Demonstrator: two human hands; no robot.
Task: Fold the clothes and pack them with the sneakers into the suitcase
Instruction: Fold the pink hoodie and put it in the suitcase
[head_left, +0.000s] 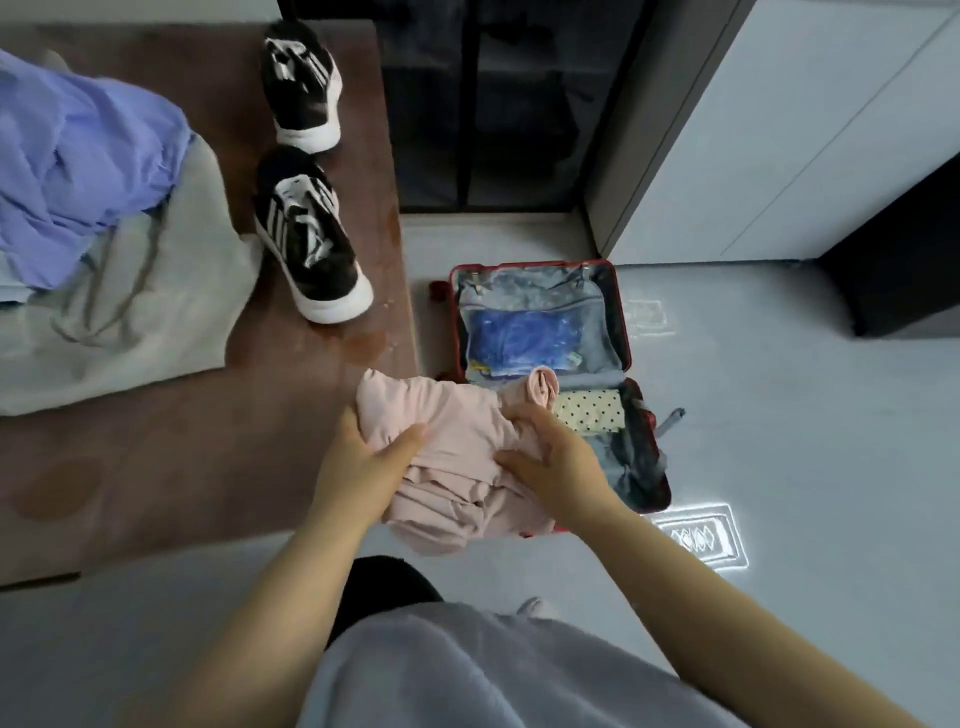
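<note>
Left hand (358, 457) and right hand (550, 467) both grip a folded pink garment (457, 447). I read the left thumb as lying on top of the cloth with the fingers hidden beneath, and the right fingers as curled into its folds. The bundle sits over the near left corner of the open red suitcase (627, 338), overlapping the edge of the brown platform (208, 467); I cannot tell whether it rests on anything. In the near half of the case a white polka-dot cloth (592, 410) lies just beside the right hand. The far half holds a blue patterned item (524, 338) behind a clear pocket. The case lies on the grey floor (779, 415). On the platform stand two black sneakers with white stripes, one near (311, 244) and one far (301, 78). Left of them a lilac shirt (78, 166) lies heaped on a pale grey-green garment (145, 322).
</note>
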